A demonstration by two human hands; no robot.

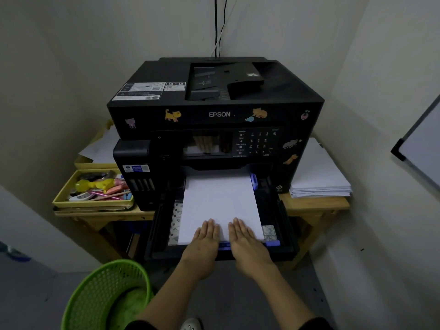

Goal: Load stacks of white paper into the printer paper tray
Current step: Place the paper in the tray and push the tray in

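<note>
Paper, a white stack, lies flat in the paper tray, which is pulled out from the bottom front of the printer; the stack's far end is tucked under the printer's output opening. Both hands rest palm down on the stack's edge farthest from the printer. The left hand and the right hand lie side by side, just apart, fingers straight and together, pressing on the top sheet and gripping nothing. A blue side guide stands against the stack's right edge close to the printer body. A blue end guide sits at the tray's front end, just beside the right hand. Right of the printer, a spare stack of white sheets lies on the wooden table. Left of the printer sits a yellow tray of pens and small stationery. In front of the printer, to the left and lower down, stands a green mesh basket.
</note>
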